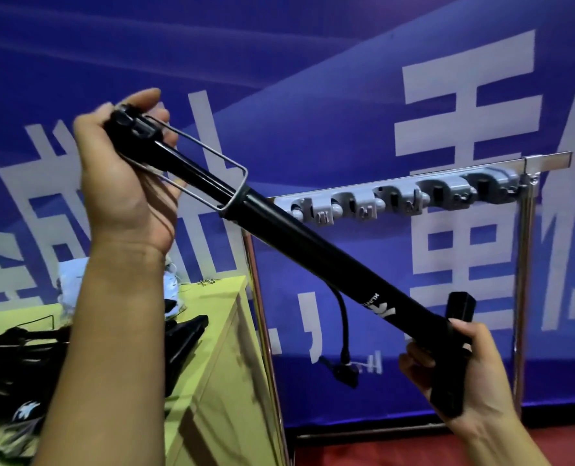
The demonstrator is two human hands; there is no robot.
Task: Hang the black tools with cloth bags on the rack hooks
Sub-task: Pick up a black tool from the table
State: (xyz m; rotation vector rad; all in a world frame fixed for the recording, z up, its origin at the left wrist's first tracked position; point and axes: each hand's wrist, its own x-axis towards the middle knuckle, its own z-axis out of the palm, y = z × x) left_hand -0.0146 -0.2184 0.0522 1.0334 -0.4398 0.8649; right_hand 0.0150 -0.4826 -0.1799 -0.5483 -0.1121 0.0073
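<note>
A long black pump-like tool [313, 250] runs diagonally across the view, from upper left to lower right. My left hand [128, 183] grips its upper end, where a wire foot loop [212, 176] folds out. My right hand [460, 381] holds the black T-handle [454, 351] at the lower end. A black hose [341, 324] dangles from the barrel. Behind the tool stands a chrome rack [524, 264] whose top bar carries a row of grey clip hooks [410, 196], all bare. More black tools and cloth bags [13, 361] lie on the table at left.
A yellow-green wooden table [212, 331] stands at left, its corner close to the rack's left post. A blue banner with white characters [346, 79] covers the wall behind. Red floor [397, 449] shows below the rack.
</note>
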